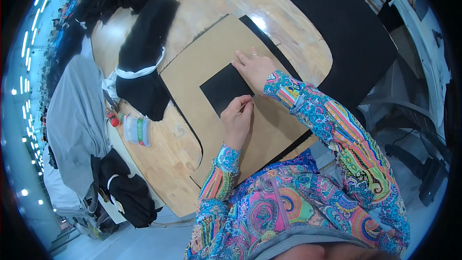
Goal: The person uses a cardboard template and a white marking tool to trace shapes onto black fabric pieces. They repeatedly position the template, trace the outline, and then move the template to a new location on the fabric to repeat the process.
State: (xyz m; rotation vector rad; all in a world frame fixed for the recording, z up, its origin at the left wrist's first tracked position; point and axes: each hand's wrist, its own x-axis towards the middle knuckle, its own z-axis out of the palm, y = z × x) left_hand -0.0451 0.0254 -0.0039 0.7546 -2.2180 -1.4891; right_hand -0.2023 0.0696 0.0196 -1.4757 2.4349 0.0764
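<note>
A large tan cardboard sheet (192, 72) lies over black fabric (270, 38), whose dark edge shows along the sheet's sides. In the middle of the sheet is a black square (222, 89); whether it is a cut-out or a piece lying on top, I cannot tell. My right hand (256, 71) is open and rests flat at the square's upper right, fingers on the cardboard. At the square's lower right corner my left hand (237, 121) is closed in a pinch. What its fingertips hold, if anything, is too small to make out.
A black bundle (144, 53) tied with a white strip (139, 73) lies left on the wooden table (180, 195). A red-handled tool (113, 119) and a plastic packet (136, 131) are near it. More black cloth (346, 29) hangs over the right edge. Grey cloth (74, 110) stands far left.
</note>
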